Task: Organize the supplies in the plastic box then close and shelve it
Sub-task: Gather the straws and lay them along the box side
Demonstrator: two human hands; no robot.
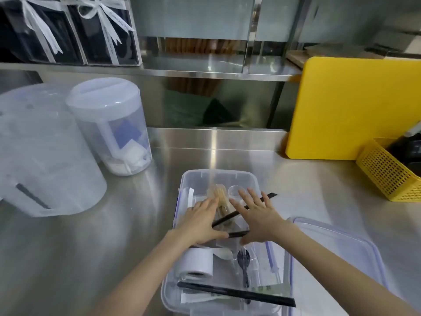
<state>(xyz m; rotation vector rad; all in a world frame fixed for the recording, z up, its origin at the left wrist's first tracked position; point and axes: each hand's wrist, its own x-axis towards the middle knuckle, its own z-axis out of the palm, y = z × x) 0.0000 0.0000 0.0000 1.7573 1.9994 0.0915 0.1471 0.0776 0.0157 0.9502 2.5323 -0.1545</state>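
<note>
A clear plastic box (218, 175) stands on the steel counter in front of me. Both hands are inside it, palms down and fingers spread. My left hand (201, 221) presses on clear wrapped items left of a bundle of wooden sticks (219, 195). My right hand (257, 218) lies flat over two black straws (270, 195). Nearer to me the box holds a white tape roll (197, 262), a black plastic fork (244, 264) and another long black straw (237, 294). The box's clear lid (346, 249) lies on the counter to the right.
Two large translucent lidded jugs (41, 156) (111, 124) stand at the left. A yellow cutting board (350, 106) leans against the back at the right, with a yellow mesh basket (387, 176) beside it. A steel shelf (205, 71) runs behind, with ribboned dark boxes (68, 30) on it.
</note>
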